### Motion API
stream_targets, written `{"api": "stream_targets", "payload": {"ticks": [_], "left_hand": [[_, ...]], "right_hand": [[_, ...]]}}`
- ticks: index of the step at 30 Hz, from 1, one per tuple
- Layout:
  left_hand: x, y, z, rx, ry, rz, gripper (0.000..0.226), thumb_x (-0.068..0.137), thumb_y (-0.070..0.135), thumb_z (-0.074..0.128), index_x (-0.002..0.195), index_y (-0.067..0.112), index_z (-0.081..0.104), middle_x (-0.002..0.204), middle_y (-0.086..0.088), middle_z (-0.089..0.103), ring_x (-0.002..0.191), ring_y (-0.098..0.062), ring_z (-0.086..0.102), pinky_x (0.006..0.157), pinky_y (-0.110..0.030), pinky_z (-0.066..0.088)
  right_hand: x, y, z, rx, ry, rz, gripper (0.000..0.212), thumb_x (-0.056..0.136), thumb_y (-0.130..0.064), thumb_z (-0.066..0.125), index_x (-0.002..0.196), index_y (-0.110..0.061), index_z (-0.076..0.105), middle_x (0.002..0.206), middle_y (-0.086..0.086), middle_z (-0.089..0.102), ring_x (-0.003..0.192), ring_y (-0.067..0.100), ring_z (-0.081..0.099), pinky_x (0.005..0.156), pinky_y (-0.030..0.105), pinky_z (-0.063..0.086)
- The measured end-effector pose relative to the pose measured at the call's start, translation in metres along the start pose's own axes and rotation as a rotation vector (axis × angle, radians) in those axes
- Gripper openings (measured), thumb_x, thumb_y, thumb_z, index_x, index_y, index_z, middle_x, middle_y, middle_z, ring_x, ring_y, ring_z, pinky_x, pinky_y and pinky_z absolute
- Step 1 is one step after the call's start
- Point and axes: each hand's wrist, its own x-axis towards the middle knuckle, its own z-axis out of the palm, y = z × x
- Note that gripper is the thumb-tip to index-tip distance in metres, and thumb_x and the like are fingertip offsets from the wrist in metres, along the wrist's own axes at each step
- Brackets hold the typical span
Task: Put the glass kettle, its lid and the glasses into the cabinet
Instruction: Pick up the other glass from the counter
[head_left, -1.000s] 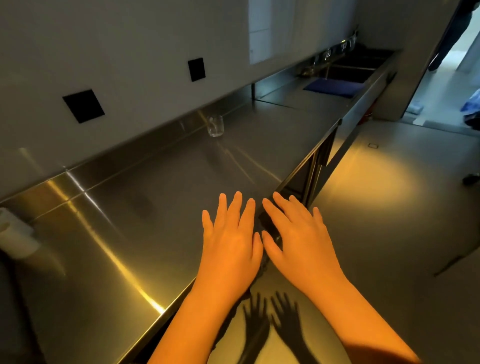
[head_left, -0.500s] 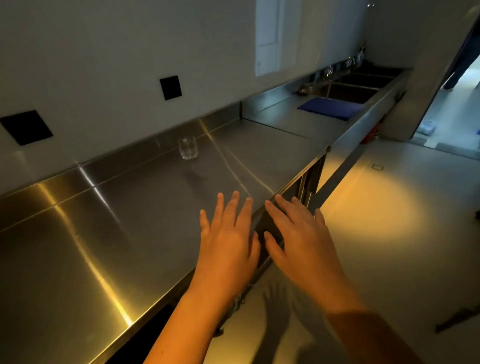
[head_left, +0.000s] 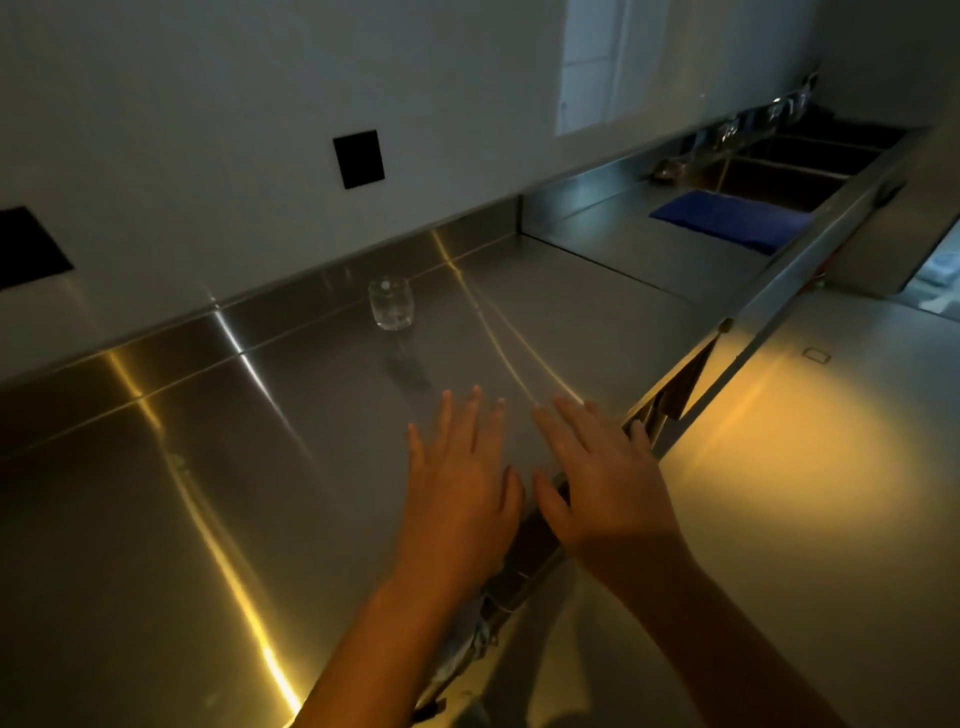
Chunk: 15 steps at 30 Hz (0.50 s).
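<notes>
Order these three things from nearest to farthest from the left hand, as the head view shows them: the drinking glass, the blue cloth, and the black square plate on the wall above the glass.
From the left hand:
1. Drinking glass, upright on the steel counter ahead of the fingers, near the backsplash.
2. Black square plate, on the wall above the glass.
3. Blue cloth, far right, beside the sink.
</notes>
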Motion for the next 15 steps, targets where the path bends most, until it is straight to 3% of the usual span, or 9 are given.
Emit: {"api": "stream_targets", "payload": {"ticks": [2, 4, 7, 11, 15], "left_hand": [[0.03, -0.016, 0.0, -0.013, 0.005, -0.015, 0.06, 0.099, 0.037, 0.031, 0.148, 0.026, -0.001, 0.156, 0.003, -0.011, 0.141, -0.015, -0.018, 0.107, -0.036, -0.017], [0.06, -0.033, -0.003, -0.026, 0.026, -0.041, 0.059, 0.099, 0.037, 0.031, 0.148, 0.025, 0.0, 0.157, 0.003, -0.01, 0.141, -0.015, -0.018, 0.111, -0.038, -0.014], [0.1, -0.059, -0.009, -0.004, 0.059, -0.074, 0.059, 0.099, 0.037, 0.03, 0.148, 0.026, -0.002, 0.157, 0.003, -0.01, 0.141, -0.015, -0.018, 0.112, -0.038, -0.012], [0.14, -0.09, -0.012, 0.06, 0.057, -0.122, 0.06, 0.099, 0.037, 0.029, 0.148, 0.024, -0.004, 0.157, 0.001, -0.011, 0.141, -0.017, -0.019, 0.111, -0.04, -0.012], [0.165, -0.114, -0.008, 0.079, 0.05, -0.19, 0.06, 0.099, 0.035, 0.029, 0.148, 0.023, -0.003, 0.156, 0.001, -0.012, 0.142, -0.019, -0.017, 0.113, -0.042, -0.009]], "right_hand": [[0.031, 0.0, 0.017, 0.023, -0.017, -0.016, 0.052, 0.077, -0.036, 0.045, 0.116, -0.007, 0.063, 0.115, 0.016, 0.064, 0.104, 0.034, 0.063, 0.079, 0.059, 0.05], [0.065, -0.003, 0.032, 0.052, -0.019, -0.058, 0.051, 0.078, -0.034, 0.044, 0.117, -0.005, 0.062, 0.117, 0.018, 0.063, 0.105, 0.034, 0.061, 0.081, 0.055, 0.05], [0.114, -0.012, 0.053, 0.042, -0.011, -0.095, 0.05, 0.078, -0.033, 0.047, 0.119, -0.007, 0.06, 0.119, 0.017, 0.062, 0.107, 0.033, 0.06, 0.082, 0.052, 0.05], [0.163, -0.022, 0.084, 0.019, -0.034, -0.074, 0.052, 0.071, -0.032, 0.067, 0.117, -0.01, 0.061, 0.117, 0.014, 0.063, 0.105, 0.032, 0.062, 0.083, 0.054, 0.048], [0.191, -0.024, 0.113, 0.031, -0.091, -0.089, 0.053, 0.077, -0.038, 0.04, 0.115, -0.01, 0.063, 0.116, 0.013, 0.065, 0.104, 0.032, 0.063, 0.08, 0.054, 0.048]]}}
